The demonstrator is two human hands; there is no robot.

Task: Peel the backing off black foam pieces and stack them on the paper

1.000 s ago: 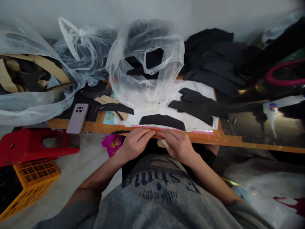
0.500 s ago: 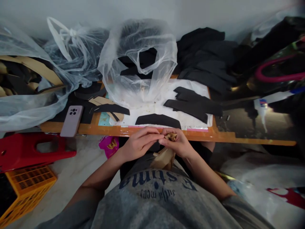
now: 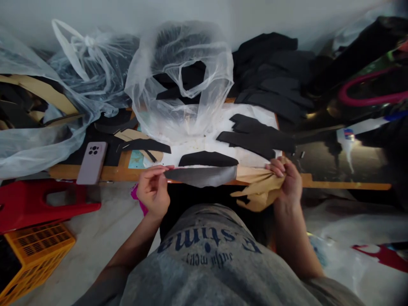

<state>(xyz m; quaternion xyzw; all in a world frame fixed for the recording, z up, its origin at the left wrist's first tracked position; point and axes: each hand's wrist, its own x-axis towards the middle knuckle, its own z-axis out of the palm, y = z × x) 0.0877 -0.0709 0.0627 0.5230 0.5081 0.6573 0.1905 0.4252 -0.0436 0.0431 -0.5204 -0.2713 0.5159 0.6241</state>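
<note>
My left hand (image 3: 154,191) pinches the left end of a curved dark strip (image 3: 202,175) stretched level over the table's front edge. From its right end brown backing paper (image 3: 259,187) runs on, creased and bunched. My right hand (image 3: 288,182) is closed on that paper, far out to the right. Just behind the strip a similar black piece (image 3: 208,159) lies flat on a white sheet (image 3: 191,146). More black cut pieces (image 3: 251,136) overlap on the sheet's right side.
Clear plastic bags (image 3: 181,55) line the wall, with a pile of black pieces (image 3: 270,76) beside them. A phone (image 3: 92,163) lies at the left table edge. A red stool (image 3: 47,199) and a yellow crate (image 3: 38,250) stand below left. A glue bottle (image 3: 349,140) lies right.
My hands were together at the table edge; they have moved wide apart. The dark strip now spans between them, and the brown paper went right with my right hand. The view shifted slightly.
</note>
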